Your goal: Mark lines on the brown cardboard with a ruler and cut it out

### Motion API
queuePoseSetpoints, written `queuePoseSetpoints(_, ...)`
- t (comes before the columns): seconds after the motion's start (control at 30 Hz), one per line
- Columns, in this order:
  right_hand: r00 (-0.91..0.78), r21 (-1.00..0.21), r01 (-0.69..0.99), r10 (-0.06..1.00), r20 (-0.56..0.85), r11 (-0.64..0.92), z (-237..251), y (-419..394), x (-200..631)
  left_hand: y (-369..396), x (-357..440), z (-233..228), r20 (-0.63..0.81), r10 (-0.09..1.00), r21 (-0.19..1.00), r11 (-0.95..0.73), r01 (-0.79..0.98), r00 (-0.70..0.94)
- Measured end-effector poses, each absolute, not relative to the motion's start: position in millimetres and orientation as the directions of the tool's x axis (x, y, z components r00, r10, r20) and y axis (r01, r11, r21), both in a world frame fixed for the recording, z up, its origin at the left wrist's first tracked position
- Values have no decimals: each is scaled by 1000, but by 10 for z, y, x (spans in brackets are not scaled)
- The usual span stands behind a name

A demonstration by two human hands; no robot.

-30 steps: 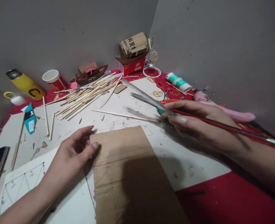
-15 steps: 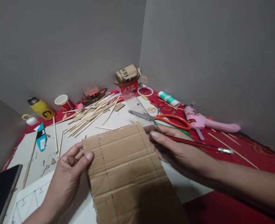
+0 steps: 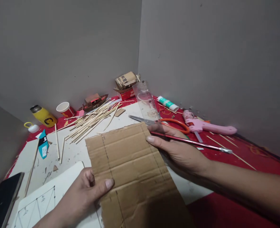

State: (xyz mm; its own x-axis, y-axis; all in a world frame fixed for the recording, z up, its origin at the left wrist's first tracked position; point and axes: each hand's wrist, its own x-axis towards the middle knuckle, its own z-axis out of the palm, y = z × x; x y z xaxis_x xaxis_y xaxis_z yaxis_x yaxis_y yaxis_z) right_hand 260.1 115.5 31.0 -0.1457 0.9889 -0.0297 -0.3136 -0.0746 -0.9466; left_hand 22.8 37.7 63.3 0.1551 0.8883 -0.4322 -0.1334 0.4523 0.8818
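Note:
A piece of brown corrugated cardboard (image 3: 132, 167) is held up in front of me, marked with dark dashed lines along both long sides. My left hand (image 3: 83, 196) is closed on its left edge, thumb on top and fingers underneath. At the upper right edge, my right hand (image 3: 177, 145) pinches the board, its thumb on the face. A red pencil (image 3: 192, 140) with a silver end also lies in this hand. A clear plastic ruler (image 3: 146, 101) stands out beyond the right hand, its lower end hidden there; it appears held too.
Orange-handled scissors (image 3: 175, 123), a pink glue gun (image 3: 208, 126) and a green-white tube (image 3: 167, 103) lie at right. Several thin wooden sticks (image 3: 92, 122), model boats (image 3: 93, 102), a paper cup (image 3: 65, 109) and yellow bottle (image 3: 43, 115) are behind. A notebook (image 3: 47, 196) and phone (image 3: 4, 199) lie left.
My left hand has slid down the cardboard's left edge, its thumb further onto the face. The clear ruler has tilted up and shifted right. The view has turned slightly.

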Motion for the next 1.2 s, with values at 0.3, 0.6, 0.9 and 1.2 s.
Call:
queuePoseSetpoints(0.3, -23, -989, -122, 996, 86, 82, 325, 1357, 2812, 646, 2, 531, -345, 937, 907, 319, -274, -52)
queuePoseSetpoints(0.6, -203, -772, 466, 902, 381, 431, 363, 1366, 2952, 770, -158, 393, -376, 925, 897, 350, -270, -49)
queuePoseSetpoints(0.9, -589, -280, 430, 501, 634, 859, 201, 1482, 3038, 790, -174, 357, -367, 929, 893, 364, -266, 39)
queuePoseSetpoints(1.2, -551, -331, 512, 599, 581, 793, 254, 1429, 3054, 825, -184, 326, -359, 931, 892, 320, -320, -67)
